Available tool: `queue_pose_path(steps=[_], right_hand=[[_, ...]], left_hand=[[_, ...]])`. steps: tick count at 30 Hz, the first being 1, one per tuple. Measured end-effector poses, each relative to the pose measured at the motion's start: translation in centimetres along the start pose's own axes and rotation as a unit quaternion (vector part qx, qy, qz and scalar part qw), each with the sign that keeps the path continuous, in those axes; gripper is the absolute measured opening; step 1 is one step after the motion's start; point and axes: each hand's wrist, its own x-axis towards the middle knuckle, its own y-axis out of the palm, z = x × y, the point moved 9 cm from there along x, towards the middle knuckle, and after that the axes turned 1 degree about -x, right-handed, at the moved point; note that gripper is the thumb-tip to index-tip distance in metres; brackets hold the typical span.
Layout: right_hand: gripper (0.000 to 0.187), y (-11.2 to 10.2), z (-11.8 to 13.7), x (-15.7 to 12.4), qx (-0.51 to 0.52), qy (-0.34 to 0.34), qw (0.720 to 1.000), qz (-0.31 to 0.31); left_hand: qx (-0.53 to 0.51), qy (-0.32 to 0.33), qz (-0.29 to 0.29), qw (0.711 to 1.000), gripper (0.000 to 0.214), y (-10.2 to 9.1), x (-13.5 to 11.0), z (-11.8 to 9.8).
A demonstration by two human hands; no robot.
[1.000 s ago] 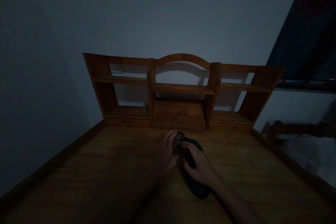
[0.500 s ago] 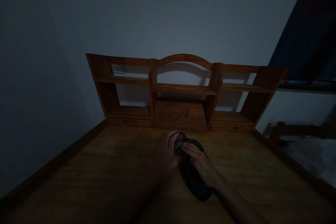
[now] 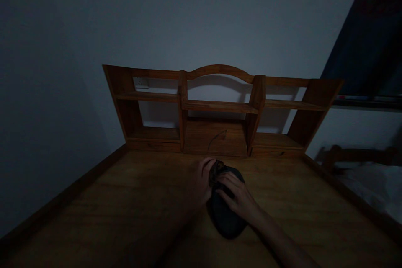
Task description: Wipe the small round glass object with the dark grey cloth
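A dark, rounded oblong thing (image 3: 228, 220) lies slantwise on the wooden desk; the dim light hides its exact kind. At its far left end is a brownish, mottled part (image 3: 215, 171); I cannot tell whether that is a separate piece. My left hand (image 3: 202, 180) curls its fingers round this mottled part from the left. From the right, my right hand (image 3: 237, 194) reaches over the dark thing, with bent fingers gripping near the same end and the thumb lying across its top. The fingertips of both hands are close together.
A wooden shelf unit (image 3: 216, 106) with several compartments stands at the desk's back against a pale wall (image 3: 201, 16). Raised edges run along both sides of the desk (image 3: 125, 201). A wall socket (image 3: 141, 82) shows through the left shelves. Dark cloth (image 3: 373, 50) hangs at the right.
The near end of the dark thing has swung a little left and its broad face shows more. My right hand's thumb and fingers have spread apart; my left hand stays at the mottled part.
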Motion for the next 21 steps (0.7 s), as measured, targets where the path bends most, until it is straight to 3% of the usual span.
queue_pose_path(steps=[5, 15, 21], right_hand=[[0.033, 0.17, 0.10, -0.03, -0.008, -0.003, 1.000, 0.005], [0.044, 0.43, 0.33, -0.49, -0.073, -0.038, 0.997, 0.003], [0.051, 0.72, 0.22, -0.78, -0.098, -0.060, 0.993, 0.006]], left_hand=[[0.014, 0.034, 0.000, 0.999, 0.060, 0.04, 0.04, -0.36], [0.012, -0.005, -0.041, 0.999, 0.057, -0.20, 0.22, 0.26], [0.011, 0.009, -0.049, 0.999, 0.063, -0.14, 0.29, 0.37]])
